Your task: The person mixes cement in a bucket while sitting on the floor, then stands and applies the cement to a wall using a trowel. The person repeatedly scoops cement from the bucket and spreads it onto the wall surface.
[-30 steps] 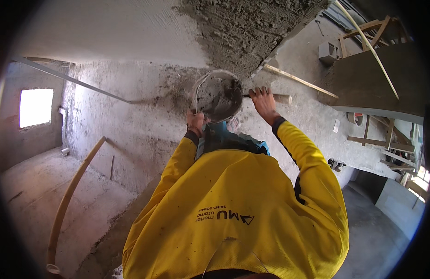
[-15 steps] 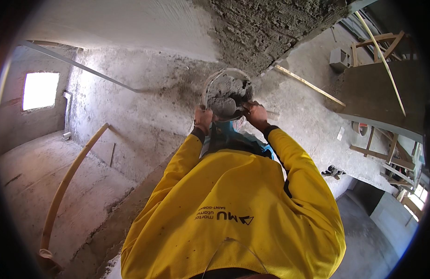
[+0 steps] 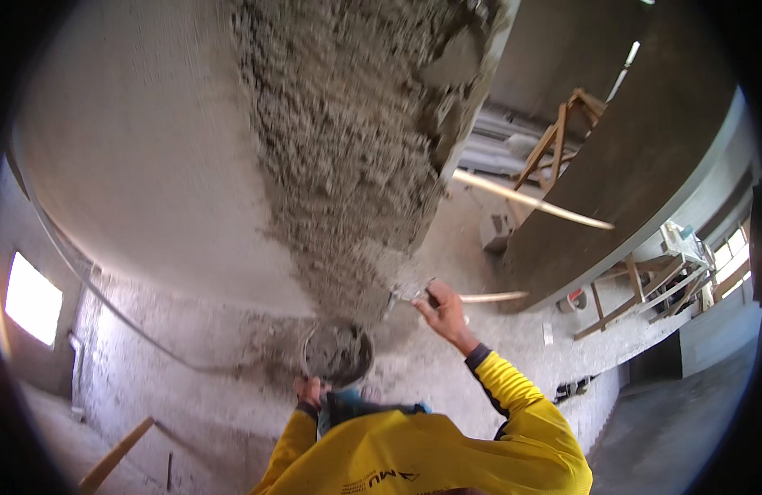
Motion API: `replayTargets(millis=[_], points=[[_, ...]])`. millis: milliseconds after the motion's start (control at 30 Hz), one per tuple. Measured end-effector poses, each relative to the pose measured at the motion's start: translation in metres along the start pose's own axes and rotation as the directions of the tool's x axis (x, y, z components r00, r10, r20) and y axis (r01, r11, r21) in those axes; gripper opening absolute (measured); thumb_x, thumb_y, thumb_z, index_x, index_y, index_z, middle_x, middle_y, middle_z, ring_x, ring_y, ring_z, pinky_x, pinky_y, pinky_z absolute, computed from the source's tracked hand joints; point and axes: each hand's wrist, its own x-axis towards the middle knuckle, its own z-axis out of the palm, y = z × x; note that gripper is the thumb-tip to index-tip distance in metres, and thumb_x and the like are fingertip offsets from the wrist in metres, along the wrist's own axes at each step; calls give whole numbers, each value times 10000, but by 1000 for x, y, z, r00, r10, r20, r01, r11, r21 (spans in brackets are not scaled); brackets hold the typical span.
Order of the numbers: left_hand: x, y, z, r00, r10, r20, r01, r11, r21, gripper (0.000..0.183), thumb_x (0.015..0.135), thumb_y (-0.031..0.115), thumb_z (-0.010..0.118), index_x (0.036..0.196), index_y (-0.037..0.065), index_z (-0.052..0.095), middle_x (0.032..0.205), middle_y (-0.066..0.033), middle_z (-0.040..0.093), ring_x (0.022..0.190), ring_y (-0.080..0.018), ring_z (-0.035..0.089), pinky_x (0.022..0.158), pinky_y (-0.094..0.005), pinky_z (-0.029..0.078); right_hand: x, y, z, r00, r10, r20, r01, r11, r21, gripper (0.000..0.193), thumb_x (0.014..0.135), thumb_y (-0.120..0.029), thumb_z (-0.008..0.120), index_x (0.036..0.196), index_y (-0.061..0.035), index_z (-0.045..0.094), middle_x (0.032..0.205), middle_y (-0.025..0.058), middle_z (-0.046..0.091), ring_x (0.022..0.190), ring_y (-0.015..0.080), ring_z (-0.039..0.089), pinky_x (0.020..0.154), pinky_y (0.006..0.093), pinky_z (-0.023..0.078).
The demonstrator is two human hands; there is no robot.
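My left hand [image 3: 311,389] grips the rim of a round bucket [image 3: 370,365] on its near left side. Wet grey mortar [image 3: 336,348] lies inside the bucket. My right hand [image 3: 445,315], fingers closed, is raised beyond the bucket to the right and holds a trowel. The trowel's blade [image 3: 407,290] is at the lower end of a band of rough grey plaster [image 3: 340,157] on the wall; whether it touches is hard to tell. Fingers hide most of its handle.
Smooth pale wall [image 3: 142,157] borders the rough plaster on the left. A long pale batten [image 3: 529,200] slants across the right, near a grey block [image 3: 496,232] and wooden framing [image 3: 554,148]. A thin strip [image 3: 125,318] curves along the left; a wooden pole [image 3: 117,454] stands lower left.
My right hand has left the bucket and reached up to the wall with the trowel. My left hand still holds the bucket. The view has tilted up toward the rough plaster.
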Motion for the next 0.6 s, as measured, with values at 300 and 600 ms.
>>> replayTargets(millis=[300, 600], points=[[33, -1, 14, 994, -102, -34, 103, 994, 28, 453, 806, -30, 479, 1230, 66, 353, 977, -215, 553, 622, -320, 618, 525, -433, 557, 203, -110, -214, 985, -124, -121, 148, 964, 221, 302, 990, -268, 536, 1116, -11, 633, 702, -11, 514, 579, 37, 462, 529, 220, 421], [77, -35, -11, 997, -63, 53, 59, 995, 74, 180, 863, 223, 530, 997, 148, 623, 838, -106, 661, 746, -252, 661, 675, -417, 535, 240, -113, -209, 993, 112, -38, -27, 525, 850, 279, 1002, -299, 519, 1101, -54, 608, 758, 17, 571, 570, 100, 556, 480, 263, 481]])
